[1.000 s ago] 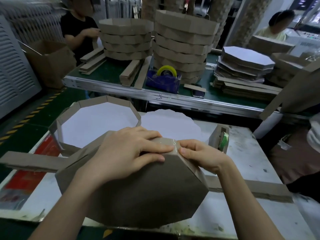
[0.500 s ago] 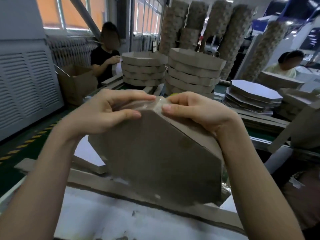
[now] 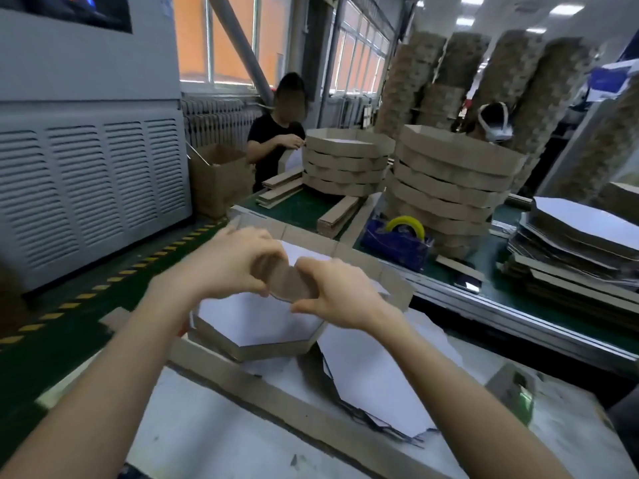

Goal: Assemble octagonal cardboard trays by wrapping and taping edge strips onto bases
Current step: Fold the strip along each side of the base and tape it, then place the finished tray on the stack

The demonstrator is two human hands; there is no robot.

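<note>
Cardboard trays (image 3: 449,181), finished, stand stacked on the far tabletop (image 3: 297,205), with a pile of white bases (image 3: 584,219) unwrapped beside them. Over the near tabletop (image 3: 207,426) one tray (image 3: 256,323) looks nearly complete, its edge strip (image 3: 288,283) pinched in the grip of left hand (image 3: 235,267) and right hand (image 3: 342,295).

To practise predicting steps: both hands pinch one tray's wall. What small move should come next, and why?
Probably set the tray down on the table and let go: left hand and right hand pinch one wall, white inside up, near walls looking complete.
</note>
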